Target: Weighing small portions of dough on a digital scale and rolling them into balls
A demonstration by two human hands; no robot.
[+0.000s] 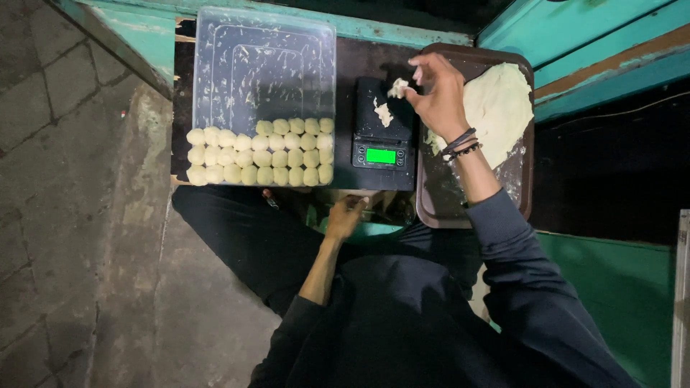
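We hold a small pale lump of dough (397, 88) pinched between thumb and fingertips of our right hand (437, 97), just above the platform of the flat black digital scale (383, 133), where another small scrap of dough (384, 113) already lies below the fingers. To do this well, we judge it best to lower the pinch straight down onto the middle of the platform, beside that scrap, and let go cleanly so nothing hangs over the scale's rim. To the right of this hand sits the brown rectangular tray (431, 208) with the big flattened mass of pale dough (499, 108), touching the scale's side, so there is little slack that way. Well to the left, the clear plastic box (262, 65) holds rows of round dough balls (262, 154), its far half free. Our left hand (346, 215) rests loosely curled, holding nothing we can see, at the near table edge.
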